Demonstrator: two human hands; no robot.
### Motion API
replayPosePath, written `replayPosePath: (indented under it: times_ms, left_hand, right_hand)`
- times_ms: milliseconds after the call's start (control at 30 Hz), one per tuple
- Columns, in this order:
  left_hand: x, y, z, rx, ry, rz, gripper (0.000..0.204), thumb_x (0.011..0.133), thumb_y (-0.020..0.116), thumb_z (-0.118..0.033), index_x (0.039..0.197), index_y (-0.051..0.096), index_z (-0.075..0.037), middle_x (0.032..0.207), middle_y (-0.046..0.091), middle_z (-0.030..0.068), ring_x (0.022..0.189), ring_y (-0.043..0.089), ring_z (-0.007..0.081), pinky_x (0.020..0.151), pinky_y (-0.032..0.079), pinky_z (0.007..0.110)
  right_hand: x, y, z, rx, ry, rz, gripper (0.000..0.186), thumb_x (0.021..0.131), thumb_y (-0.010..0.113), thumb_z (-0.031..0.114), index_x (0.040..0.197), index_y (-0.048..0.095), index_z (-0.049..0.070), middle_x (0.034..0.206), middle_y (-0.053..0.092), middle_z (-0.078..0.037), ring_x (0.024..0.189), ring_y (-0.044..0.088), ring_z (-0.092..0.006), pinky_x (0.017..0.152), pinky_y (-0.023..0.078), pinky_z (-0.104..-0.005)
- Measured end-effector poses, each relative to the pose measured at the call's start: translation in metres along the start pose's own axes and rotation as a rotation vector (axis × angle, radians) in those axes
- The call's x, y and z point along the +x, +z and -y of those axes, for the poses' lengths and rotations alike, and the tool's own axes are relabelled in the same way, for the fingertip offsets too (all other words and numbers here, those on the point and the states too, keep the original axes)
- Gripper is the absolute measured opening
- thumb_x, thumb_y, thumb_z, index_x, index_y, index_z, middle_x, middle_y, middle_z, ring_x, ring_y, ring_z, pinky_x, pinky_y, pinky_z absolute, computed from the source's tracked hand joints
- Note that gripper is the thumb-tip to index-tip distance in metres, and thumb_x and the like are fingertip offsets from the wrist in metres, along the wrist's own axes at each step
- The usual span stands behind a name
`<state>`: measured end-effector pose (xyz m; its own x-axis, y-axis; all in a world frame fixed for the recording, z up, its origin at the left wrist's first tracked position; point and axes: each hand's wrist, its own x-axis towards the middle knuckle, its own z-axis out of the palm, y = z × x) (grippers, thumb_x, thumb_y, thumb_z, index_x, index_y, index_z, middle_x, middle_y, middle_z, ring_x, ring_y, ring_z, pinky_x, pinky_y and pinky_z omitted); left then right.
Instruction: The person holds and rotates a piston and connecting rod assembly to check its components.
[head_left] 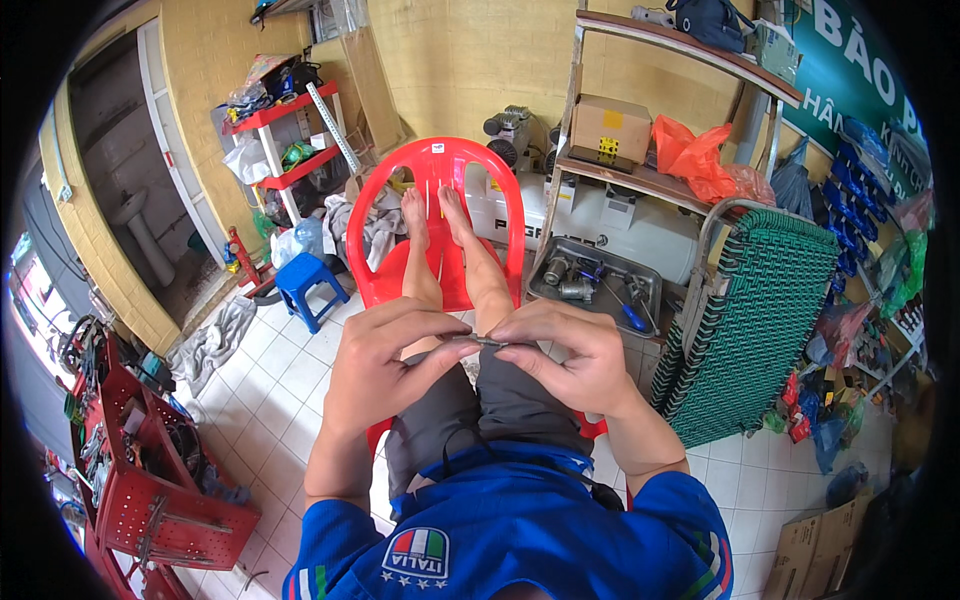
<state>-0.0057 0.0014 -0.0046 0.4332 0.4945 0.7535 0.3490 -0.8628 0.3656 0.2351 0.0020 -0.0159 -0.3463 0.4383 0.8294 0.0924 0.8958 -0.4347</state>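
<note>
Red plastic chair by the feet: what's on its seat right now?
Both bare feet rest on the red plastic chair, heels on the seat, toes against the slatted back. The seat under the legs is covered.

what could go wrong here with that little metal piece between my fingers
1. The thin metal piece is pinched only by the fingertips of the left hand and right hand; it may slip and fall past your lap onto the white tiled floor, where it would be hard to find.
2. Your bare feet rest on the red chair just beyond the hands, so a dropped or sprung piece might strike them.
</note>
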Motion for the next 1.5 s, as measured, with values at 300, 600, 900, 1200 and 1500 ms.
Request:
replayPosePath:
  times_ms: [300,600,900,1200,1500]
  left_hand:
    - [0.007,0.007,-0.011,-0.083,0.000,-0.112,0.029,0.075,0.086,-0.007,0.101,0.073,-0.002,0.092,0.073,0.0104,0.082,0.072,0.0253,0.070,0.056,0.034]
    - [0.012,0.011,-0.014,-0.065,0.045,-0.175,0.029,0.075,0.086,-0.010,0.099,0.074,-0.002,0.093,0.073,0.0116,0.083,0.072,0.0245,0.072,0.055,0.033]
    - [0.005,0.004,-0.005,-0.046,0.027,-0.021,0.032,0.076,0.085,-0.010,0.104,0.073,-0.002,0.096,0.073,0.0123,0.086,0.073,0.0252,0.077,0.056,0.033]
    - [0.003,0.002,-0.004,-0.055,0.017,0.004,0.030,0.076,0.085,-0.008,0.103,0.073,-0.002,0.097,0.073,0.0106,0.084,0.072,0.0249,0.070,0.057,0.033]
    - [0.012,0.013,-0.016,-0.034,0.060,-0.157,0.031,0.076,0.085,-0.009,0.104,0.073,-0.003,0.093,0.073,0.0102,0.081,0.072,0.0244,0.069,0.056,0.034]
  right_hand:
    - [0.000,0.000,-0.001,0.000,0.004,0.001,0.019,0.085,0.076,0.001,0.104,0.073,0.000,0.099,0.075,-0.011,0.090,0.074,-0.0212,0.079,0.058,-0.0313]
    - [-0.001,0.000,-0.002,-0.010,0.013,0.000,0.020,0.084,0.078,0.002,0.104,0.074,0.001,0.099,0.075,-0.010,0.089,0.074,-0.0212,0.079,0.058,-0.0318]
    - [-0.001,0.002,-0.001,-0.011,0.003,-0.011,0.020,0.083,0.079,0.003,0.103,0.075,0.002,0.099,0.075,-0.009,0.089,0.073,-0.0214,0.079,0.058,-0.0324]
    - [-0.001,0.002,0.000,-0.003,-0.022,-0.008,0.021,0.083,0.079,0.002,0.104,0.075,0.002,0.099,0.075,-0.010,0.089,0.073,-0.0208,0.078,0.058,-0.0323]
    - [-0.001,-0.001,0.000,-0.019,0.002,-0.007,0.021,0.084,0.078,0.003,0.104,0.075,0.002,0.100,0.075,-0.010,0.089,0.073,-0.0209,0.079,0.058,-0.0319]
